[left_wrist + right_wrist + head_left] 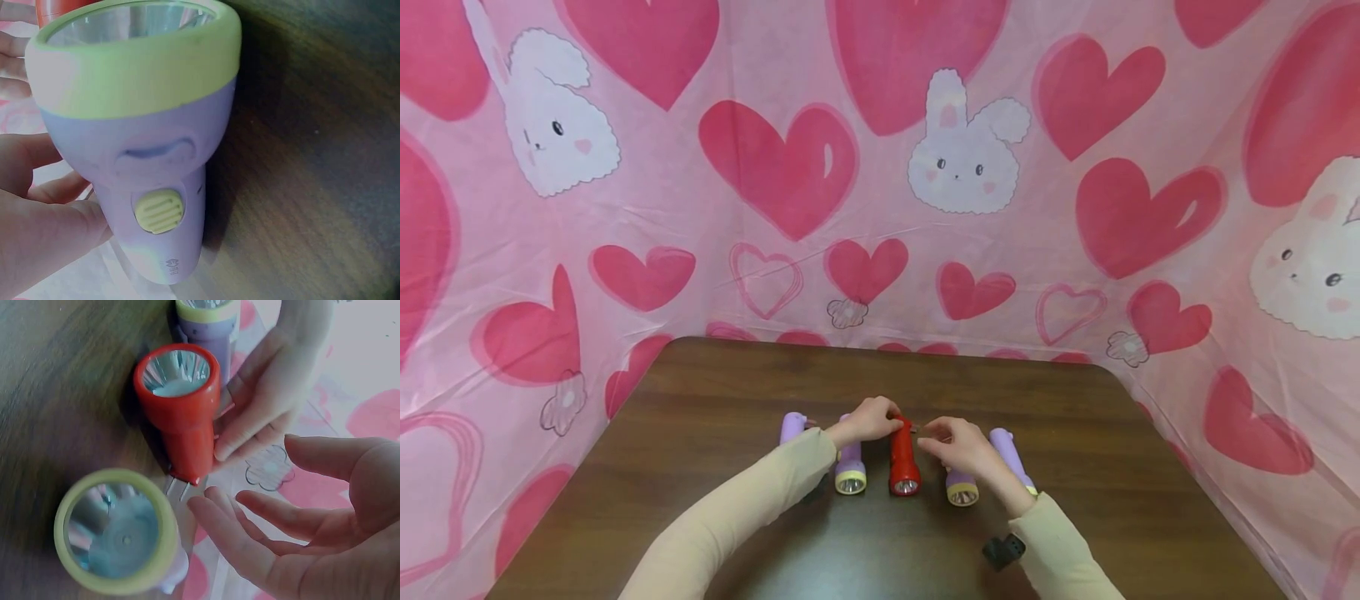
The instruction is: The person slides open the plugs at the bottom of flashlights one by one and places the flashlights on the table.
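A red flashlight lies in the middle of a row on the table, lens toward me. My left hand holds its far tail end between thumb and fingers. Two metal prongs stick out from the tail's right side. Just right of them is my right hand, fingers loosely bent and apart, with nothing in its grasp. A purple flashlight with a yellow rim lies beneath my left wrist, large in the left wrist view. Another purple flashlight lies under my right hand.
At the row's ends lie two more purple flashlights, one on the left and one on the right. All rest on a dark brown wooden table. Pink cloth with hearts and rabbits hangs around it.
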Available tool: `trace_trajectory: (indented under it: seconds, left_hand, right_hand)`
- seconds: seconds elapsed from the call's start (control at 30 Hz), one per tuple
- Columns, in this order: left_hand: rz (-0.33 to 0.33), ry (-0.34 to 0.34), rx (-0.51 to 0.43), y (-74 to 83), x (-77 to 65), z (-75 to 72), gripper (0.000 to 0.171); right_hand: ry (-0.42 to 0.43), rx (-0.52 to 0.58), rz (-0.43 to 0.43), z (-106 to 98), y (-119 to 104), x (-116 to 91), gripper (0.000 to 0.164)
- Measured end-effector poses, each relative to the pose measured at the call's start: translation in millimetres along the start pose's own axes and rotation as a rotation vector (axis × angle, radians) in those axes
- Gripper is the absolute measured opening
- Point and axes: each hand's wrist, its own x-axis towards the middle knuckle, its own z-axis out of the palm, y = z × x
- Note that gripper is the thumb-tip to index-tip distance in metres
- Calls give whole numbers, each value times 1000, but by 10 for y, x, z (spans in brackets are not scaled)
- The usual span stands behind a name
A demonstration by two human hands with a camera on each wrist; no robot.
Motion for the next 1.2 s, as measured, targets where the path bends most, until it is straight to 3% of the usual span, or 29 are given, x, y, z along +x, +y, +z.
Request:
trace_trajectory:
  seconds: [0.53,0.9,1.2]
  left_hand:
    - [8,0,2,29,-13,-28,26]
    - [8,-21,-24,17,-34,-25,27]
    - [6,-17,-27,-5,-31,-11,27]
  right_hand:
    - [98,-37,24,-248,122,-191,29]
    - [106,-44,0,-257,287,-287,27]
    - [125,-36,60,-185,367,-344,29]
